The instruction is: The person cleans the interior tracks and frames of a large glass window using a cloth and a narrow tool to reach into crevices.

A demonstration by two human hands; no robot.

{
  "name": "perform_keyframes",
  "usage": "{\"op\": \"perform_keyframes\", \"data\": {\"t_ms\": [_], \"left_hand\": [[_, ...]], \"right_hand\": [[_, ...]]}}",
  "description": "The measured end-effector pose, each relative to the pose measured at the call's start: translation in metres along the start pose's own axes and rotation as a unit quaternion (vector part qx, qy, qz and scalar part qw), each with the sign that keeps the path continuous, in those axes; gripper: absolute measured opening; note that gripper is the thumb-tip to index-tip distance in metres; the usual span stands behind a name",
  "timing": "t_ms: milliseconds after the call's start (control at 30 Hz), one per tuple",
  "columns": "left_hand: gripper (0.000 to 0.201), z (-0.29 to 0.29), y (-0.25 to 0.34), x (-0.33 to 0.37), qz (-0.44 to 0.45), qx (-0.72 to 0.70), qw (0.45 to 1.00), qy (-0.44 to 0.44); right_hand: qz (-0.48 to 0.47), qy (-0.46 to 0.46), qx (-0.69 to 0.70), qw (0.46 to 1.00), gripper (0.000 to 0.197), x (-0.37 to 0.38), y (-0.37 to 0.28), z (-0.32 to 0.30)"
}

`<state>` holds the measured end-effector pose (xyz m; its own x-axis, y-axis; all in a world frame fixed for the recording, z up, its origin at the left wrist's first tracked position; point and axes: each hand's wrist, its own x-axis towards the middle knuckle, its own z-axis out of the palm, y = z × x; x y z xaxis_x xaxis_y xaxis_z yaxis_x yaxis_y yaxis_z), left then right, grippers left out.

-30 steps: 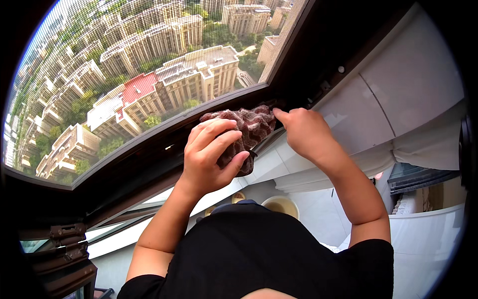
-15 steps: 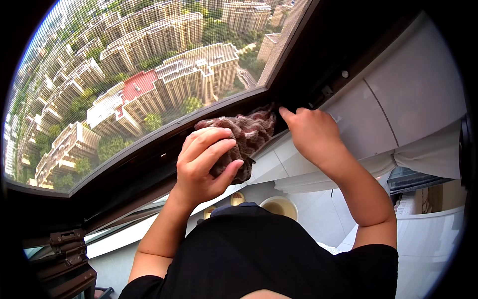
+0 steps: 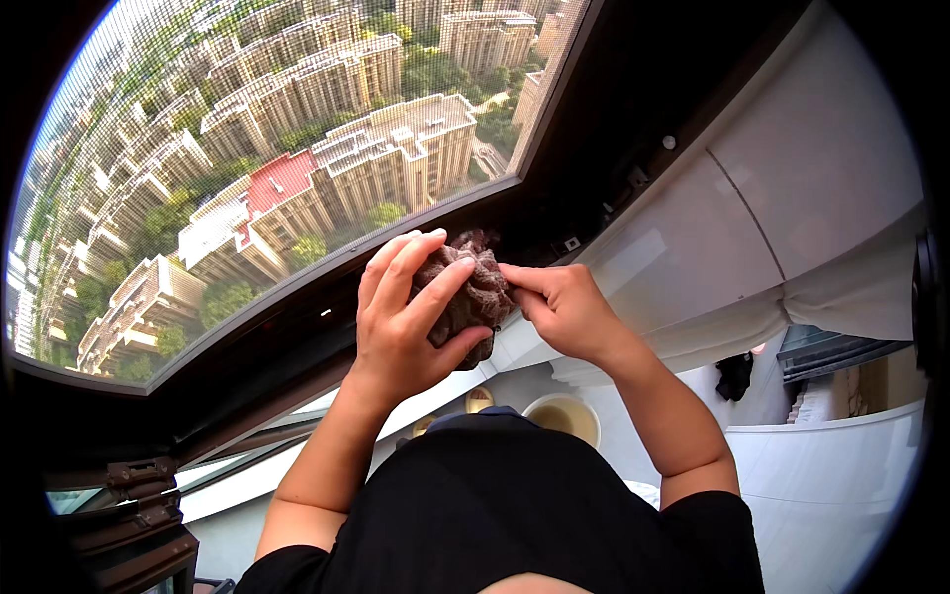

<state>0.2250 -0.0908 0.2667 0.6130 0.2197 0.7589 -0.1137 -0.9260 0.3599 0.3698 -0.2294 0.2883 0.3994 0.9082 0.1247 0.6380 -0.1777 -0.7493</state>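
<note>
1. The left hand [image 3: 396, 322] curls around a crumpled brown cloth [image 3: 488, 287], maybe to keep it bunched.
2. The cloth is between both hands, near the dark window frame [image 3: 282, 332].
3. The right hand [image 3: 569, 312] touches it; I can't tell if pinching.

There are two hands [image 3: 401, 327], two forearms [image 3: 332, 445], one cloth [image 3: 485, 289], one bucket [image 3: 566, 412], two slippers [image 3: 479, 399], one window [image 3: 336, 168] and one shirt [image 3: 534, 505].
</note>
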Motion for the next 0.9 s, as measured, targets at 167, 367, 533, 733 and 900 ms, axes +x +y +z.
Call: {"op": "perform_keyframes", "data": {"t_ms": [167,367,533,733,900], "left_hand": [[0.051,0.002,-0.001,0.0,0.007,-0.009,1.0,0.001],[0.049,0.003,-0.003,-0.003,0.022,-0.011,1.0,0.006],[0.038,0.006,-0.005,-0.002,0.024,-0.026,0.999,0.027],[0.029,0.006,-0.005,-0.004,0.029,-0.066,0.997,0.039],[0.033,0.002,-0.004,-0.003,0.019,-0.063,0.997,0.034]], "right_hand": [[0.048,0.162,0.09,0.982,0.036,-0.026,0.02,0.012],[0.045,0.282,0.004,0.958,0.034,-0.022,0.034,-0.006],[0.061,0.305,0.058,0.949,0.026,-0.017,0.025,-0.005],[0.094,0.211,0.19,0.954,0.03,0.01,0.014,0.028],[0.063,0.296,0.235,0.924,0.018,0.009,0.011,0.038]]}}
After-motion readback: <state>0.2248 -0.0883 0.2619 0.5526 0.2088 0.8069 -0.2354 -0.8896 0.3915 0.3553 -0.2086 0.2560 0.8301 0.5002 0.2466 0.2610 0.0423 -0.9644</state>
